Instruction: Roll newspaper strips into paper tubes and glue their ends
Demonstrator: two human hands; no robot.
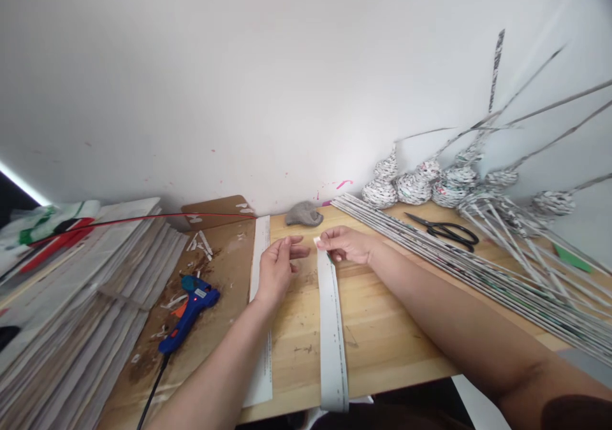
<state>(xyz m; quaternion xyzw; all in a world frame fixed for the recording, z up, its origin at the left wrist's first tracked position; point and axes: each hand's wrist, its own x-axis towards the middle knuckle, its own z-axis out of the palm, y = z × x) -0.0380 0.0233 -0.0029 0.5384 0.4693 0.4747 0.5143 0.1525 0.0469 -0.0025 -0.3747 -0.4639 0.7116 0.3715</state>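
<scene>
One white paper strip (pixel 331 328) runs from my right grip (pixel 325 243), its far end pinched between thumb and fingers, to the near edge of the wooden surface (pixel 382 328). My left grip (pixel 302 251), open and empty, is just beside that end. At left, a blue glue gun (pixel 189 318) lies on stained cardboard (pixel 229 277) near stacked paper (pixel 119 277); at right, black-handled scissors (pixel 449 231) lie between rolled paper sticks (pixel 430 258) and woven paper forms (pixel 414 188).
</scene>
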